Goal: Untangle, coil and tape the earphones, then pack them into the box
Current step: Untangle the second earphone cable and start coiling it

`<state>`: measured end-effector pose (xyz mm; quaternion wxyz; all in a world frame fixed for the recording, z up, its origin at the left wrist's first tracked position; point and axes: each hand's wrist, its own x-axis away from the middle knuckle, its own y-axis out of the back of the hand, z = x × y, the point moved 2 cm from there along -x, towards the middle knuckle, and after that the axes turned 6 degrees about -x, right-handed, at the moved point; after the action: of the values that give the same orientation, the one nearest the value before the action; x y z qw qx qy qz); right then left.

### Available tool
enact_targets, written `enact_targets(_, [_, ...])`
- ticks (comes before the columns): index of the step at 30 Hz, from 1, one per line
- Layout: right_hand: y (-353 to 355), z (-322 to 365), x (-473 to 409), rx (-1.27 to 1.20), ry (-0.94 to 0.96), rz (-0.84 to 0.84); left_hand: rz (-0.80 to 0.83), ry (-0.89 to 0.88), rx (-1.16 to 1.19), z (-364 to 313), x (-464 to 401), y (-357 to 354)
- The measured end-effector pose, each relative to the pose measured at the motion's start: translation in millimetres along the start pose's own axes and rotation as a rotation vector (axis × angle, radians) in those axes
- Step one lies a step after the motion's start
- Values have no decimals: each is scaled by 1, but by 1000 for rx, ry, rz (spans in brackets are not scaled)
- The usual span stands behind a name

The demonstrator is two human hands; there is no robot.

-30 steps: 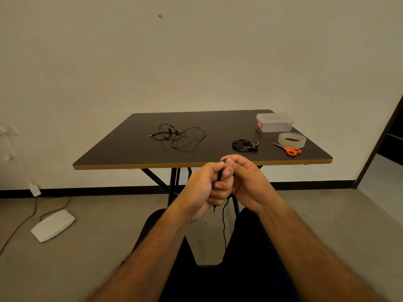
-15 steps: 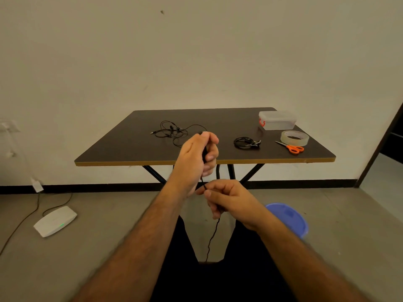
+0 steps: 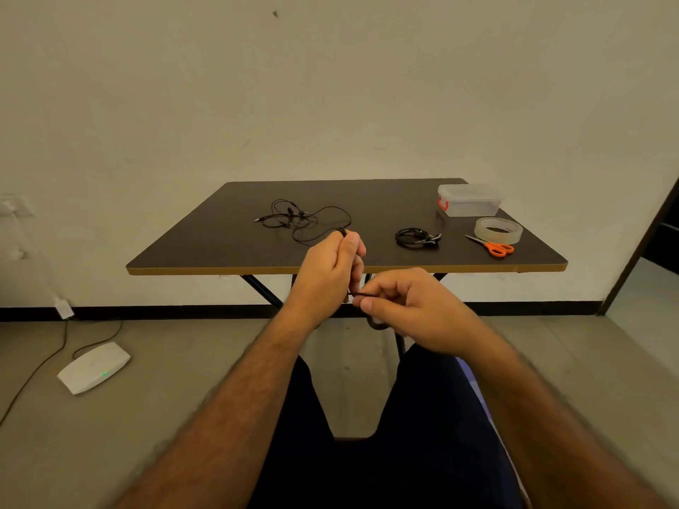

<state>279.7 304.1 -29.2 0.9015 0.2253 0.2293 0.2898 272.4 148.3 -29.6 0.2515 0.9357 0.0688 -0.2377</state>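
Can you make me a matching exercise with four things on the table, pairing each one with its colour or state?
Things:
1. box
2. scissors
3. tape
4. coiled earphones

Descriptions:
A. orange handles
B. clear roll, lying flat
C. black, bundled, left of the scissors
D. clear, lid on, red latch, at the far right corner

Pairs: 1-D, 2-A, 3-B, 4-C

Bare table (image 3: 220,247) left; coiled earphones (image 3: 417,238), scissors (image 3: 492,247) crowd right.
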Motion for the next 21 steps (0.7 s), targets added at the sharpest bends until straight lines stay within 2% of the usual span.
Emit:
enact_targets(3, [8,-4,-2,80,16,-79,8,22,0,1,1,4])
enact_targets(7, [18,-2,-7,129,77,-151,208,72,17,0,6,-3])
enact_targets(9, [23,1,-11,133,103,-139,291,119,112,0,8,-8])
enact_targets(14, [39,8,-24,104,175,-158,399,218,253,0,10,-13])
enact_targets(17, [44,6,-32,-90,184,-142,461,276,360,0,14,-17])
enact_targets(21, [42,-6,-42,-390,180,-167,519,328,667,-1,16,-21])
